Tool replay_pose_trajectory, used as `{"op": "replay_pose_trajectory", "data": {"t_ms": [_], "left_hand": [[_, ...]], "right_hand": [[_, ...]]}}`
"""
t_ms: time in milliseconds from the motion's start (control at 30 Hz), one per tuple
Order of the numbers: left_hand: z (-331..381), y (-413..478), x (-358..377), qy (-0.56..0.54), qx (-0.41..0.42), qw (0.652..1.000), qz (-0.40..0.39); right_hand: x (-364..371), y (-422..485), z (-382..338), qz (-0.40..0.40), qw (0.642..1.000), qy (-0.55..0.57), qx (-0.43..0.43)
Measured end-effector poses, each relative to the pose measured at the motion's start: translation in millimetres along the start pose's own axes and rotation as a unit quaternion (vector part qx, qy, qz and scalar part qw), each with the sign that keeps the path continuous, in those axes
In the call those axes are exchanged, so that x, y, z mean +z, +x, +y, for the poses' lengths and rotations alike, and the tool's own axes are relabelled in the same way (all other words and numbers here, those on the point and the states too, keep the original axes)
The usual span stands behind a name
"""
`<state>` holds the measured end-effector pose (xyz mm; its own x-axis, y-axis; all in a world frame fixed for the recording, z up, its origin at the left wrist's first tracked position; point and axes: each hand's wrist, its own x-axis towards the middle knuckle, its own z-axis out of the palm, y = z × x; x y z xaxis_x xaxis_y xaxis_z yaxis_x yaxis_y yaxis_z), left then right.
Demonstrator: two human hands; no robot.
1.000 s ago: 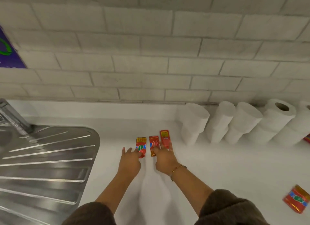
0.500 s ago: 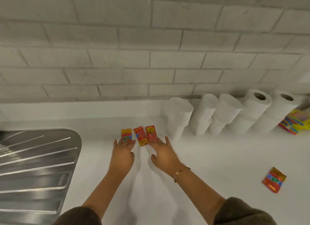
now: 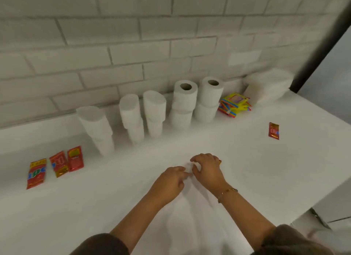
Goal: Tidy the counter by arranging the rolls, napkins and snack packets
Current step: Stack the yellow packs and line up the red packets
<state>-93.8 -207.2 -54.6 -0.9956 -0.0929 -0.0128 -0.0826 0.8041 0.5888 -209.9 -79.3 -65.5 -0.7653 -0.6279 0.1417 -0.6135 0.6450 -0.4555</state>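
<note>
A person's right hand curls its grip over a snack packet flat on the white tabletop, with only an orange corner showing. The left hand, just beside it, has a loose, narrow grip with nothing seen in it. Well to the left of both hands lie three red packets in a row, their blue lettering too blurred to read. Beyond the hands, white rolls stand stacked along the brick wall. To the right are yellow packets, blurred napkins and a lone red packet.
</note>
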Motion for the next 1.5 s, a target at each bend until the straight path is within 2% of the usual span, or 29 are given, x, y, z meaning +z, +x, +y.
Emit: {"op": "replay_pose_trajectory", "data": {"t_ms": [200,367,467,667,767,867,1000,1200,1500], "left_hand": [[68,86,59,0.134,-0.023,0.987,-0.081],[91,124,84,0.187,-0.057,0.978,-0.078],[97,134,88,0.192,-0.055,0.977,-0.074],[94,135,86,0.205,-0.065,0.974,-0.075],[86,124,81,0.195,-0.075,0.976,-0.067],[73,102,71,0.187,-0.089,0.977,-0.056],[50,57,60,0.16,-0.115,0.979,-0.047],[1,-46,53,0.129,-0.202,0.971,0.0],[-85,-211,10,0.113,-0.364,0.919,0.103]], "right_hand": [[-73,4,133,0.004,0.994,-0.03,0.106],[-112,22,220,-0.025,0.981,-0.055,0.184],[-133,49,260,-0.041,0.967,-0.04,0.248],[-141,85,298,-0.109,0.947,-0.073,0.292],[-125,73,278,-0.075,0.958,-0.098,0.257],[-99,50,232,-0.049,0.985,-0.105,0.128],[-67,13,158,-0.097,0.995,-0.025,0.007],[-13,-38,41,-0.217,0.965,-0.019,-0.143],[69,-87,-122,-0.271,0.93,-0.028,-0.248]]}}
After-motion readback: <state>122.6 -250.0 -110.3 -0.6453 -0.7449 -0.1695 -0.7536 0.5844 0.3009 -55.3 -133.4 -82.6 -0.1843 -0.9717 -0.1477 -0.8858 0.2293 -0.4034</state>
